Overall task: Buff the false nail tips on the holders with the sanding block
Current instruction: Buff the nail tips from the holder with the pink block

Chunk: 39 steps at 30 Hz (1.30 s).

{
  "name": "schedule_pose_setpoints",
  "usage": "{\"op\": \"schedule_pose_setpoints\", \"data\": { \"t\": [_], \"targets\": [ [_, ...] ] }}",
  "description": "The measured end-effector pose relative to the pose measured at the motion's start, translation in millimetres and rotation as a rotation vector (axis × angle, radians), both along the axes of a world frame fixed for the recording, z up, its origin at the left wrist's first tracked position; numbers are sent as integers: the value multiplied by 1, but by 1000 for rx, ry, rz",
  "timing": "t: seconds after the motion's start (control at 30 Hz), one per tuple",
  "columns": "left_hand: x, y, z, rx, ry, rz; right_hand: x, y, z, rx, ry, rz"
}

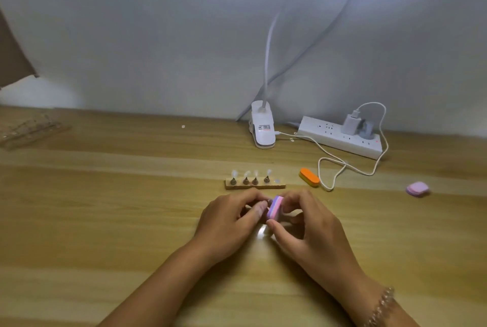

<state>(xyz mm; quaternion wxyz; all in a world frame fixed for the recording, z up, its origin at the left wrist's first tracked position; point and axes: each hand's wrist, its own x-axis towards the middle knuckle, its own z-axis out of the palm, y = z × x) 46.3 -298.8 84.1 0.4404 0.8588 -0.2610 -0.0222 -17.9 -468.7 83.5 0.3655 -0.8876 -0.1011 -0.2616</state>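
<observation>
Block (274,207), pink and purple, sits pinched on edge in the right hand (311,229), against a holder (269,201) that the left hand (229,221) seems to pinch, mostly hidden; short, light strokes with the holder braced would suit. Just beyond, four tips (250,174) wait on the rack (255,186).

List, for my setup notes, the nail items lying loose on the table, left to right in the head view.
In order: wooden holder strip → orange block → pink block. The held block overlaps the strip, so it is left out.
</observation>
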Motion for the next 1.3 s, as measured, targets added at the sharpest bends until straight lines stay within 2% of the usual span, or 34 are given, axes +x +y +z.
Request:
{"op": "schedule_pose_setpoints", "data": {
  "t": [0.23, 0.37, 0.5, 0.6, 0.73, 0.83, 0.93, 1.07, 1.17, 1.3],
  "targets": [
    [0, 1, 2, 38, -17, -29, 3, -1, 0, 70, 5, -40],
    [1, 3, 7, 45, 30, -81, -1, -1, 1, -121, -36, 10],
    [1, 7, 8, 52, 31, -100, -1, -3, 2, -21, 1, -64],
    [1, 7, 6, 63, 19, -93, -4, 0, 2, -100, -16, 7],
    [3, 7, 1, 84, -25, -73, -3, -3, 3, -67, 11, -96],
    [4, 6, 1, 87, -32, -71, -4, -1, 1, -165, -17, -30],
    [4, 5, 2, 94, -31, -62, -1, -6, 3, -64, 16, -77],
    [3, 5, 1, 84, -12, -68, -4, -2, 0, -141, -19, 3],
    [5, 4, 1, 92, -22, -68, -2, -5, 1, -74, -5, -71],
    [4, 6, 0, 81, -20, -79, -4, -1, 1, -205, -72, 26]
  ]
}}
